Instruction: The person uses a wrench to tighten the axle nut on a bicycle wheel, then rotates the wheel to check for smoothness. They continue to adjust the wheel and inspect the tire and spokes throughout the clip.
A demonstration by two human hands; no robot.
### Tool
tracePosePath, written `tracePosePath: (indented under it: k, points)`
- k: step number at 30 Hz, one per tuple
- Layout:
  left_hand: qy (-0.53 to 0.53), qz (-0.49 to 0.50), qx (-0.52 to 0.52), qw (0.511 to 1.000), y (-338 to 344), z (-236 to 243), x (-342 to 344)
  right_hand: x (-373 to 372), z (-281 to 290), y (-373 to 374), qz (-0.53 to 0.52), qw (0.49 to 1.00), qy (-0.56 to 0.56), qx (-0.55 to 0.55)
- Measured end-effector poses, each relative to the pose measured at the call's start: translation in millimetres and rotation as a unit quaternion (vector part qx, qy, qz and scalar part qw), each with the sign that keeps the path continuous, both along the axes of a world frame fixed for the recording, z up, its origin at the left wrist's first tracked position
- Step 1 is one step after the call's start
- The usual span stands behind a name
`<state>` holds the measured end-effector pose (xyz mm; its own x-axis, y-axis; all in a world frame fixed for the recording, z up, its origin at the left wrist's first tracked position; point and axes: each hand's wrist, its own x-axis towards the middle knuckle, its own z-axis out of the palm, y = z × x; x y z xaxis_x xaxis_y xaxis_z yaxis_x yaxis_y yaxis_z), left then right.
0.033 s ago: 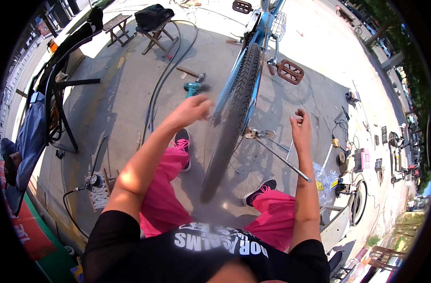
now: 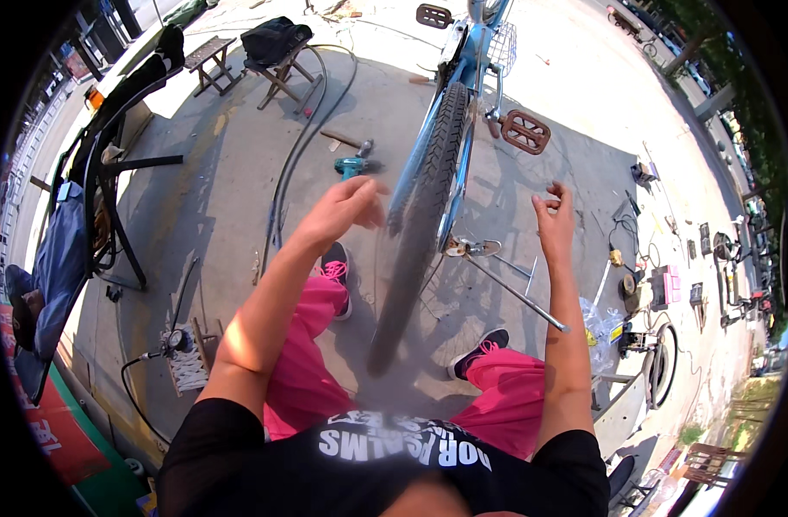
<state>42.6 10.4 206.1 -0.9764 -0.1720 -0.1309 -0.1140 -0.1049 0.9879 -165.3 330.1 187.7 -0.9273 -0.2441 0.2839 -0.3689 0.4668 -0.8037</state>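
A blue bicycle (image 2: 476, 60) points away from me, its rear tire (image 2: 441, 146) near me, the lower part smeared by motion into a grey blur. My left hand (image 2: 355, 207) hovers just left of the tire, fingers loosely bent and apart, slightly blurred, with nothing visible in them. My right hand (image 2: 556, 211) is raised to the right of the bicycle, fingers curled but apart, holding nothing. A brown pedal (image 2: 525, 131) is above it, and a kickstand (image 2: 519, 297) slants down toward my right forearm. A teal drill (image 2: 349, 168) and a hammer (image 2: 342, 140) lie beyond my left hand.
Two folding stools (image 2: 211, 62), one with a black bag (image 2: 273, 41), stand at back left. A folding chair (image 2: 127, 224) with blue cloth (image 2: 58, 276) is at left, a pump (image 2: 177, 343) below it. Hoses (image 2: 295, 155) cross the pavement. Tools and a pink box (image 2: 665, 284) lie at right.
My right hand has risen slightly and moved a little right. The view has shifted slightly, and the bicycle's tire is still blurred at its near end.
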Motion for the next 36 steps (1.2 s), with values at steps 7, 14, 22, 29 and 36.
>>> tracePosePath:
  k: [7, 14, 22, 29, 36]
  points:
    - [0.108, 0.02, 0.15, 0.983, 40.9, -21.0, 21.9, -103.1, 10.9, -44.6, -0.043, 0.964, -0.167, -0.204]
    - [0.077, 0.043, 0.167, 0.982, 38.3, -25.4, 20.2, -125.1, 17.3, -53.9, 0.134, 0.917, -0.235, -0.295]
    - [0.105, 0.016, 0.153, 0.983, 45.3, -27.9, 8.2, -144.3, 67.5, -58.9, 0.149, 0.942, -0.101, -0.285]
    - [0.127, 0.007, 0.171, 0.977, 42.5, -30.9, 10.9, -163.3, 78.1, -65.8, 0.141, 0.93, -0.096, -0.324]
    - [0.01, 0.156, 0.106, 0.982, 47.5, -15.7, 9.5, -186.2, 87.9, -77.8, 0.149, 0.933, -0.014, -0.328]
